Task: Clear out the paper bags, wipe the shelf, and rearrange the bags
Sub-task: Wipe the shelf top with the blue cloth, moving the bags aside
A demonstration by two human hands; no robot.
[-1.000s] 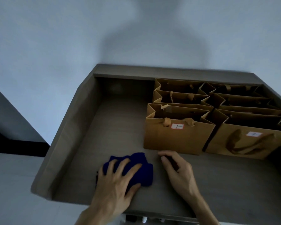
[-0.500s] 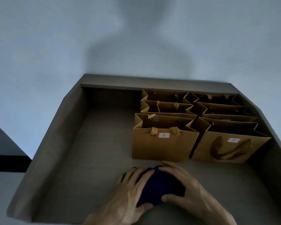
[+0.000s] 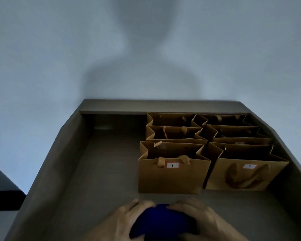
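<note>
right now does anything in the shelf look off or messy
Mostly tidy. Only oddity: the front right bag has its handle flopped down over its front face, while the bag labelled 1 beside it keeps its handles up at the rim.

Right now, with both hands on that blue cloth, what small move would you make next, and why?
Probably slide the blue cloth leftward over the bare part of the shelf. The left hand and right hand cup it at the front edge, and the paper bags fill the right side, leaving only the left open to wipe.
</note>
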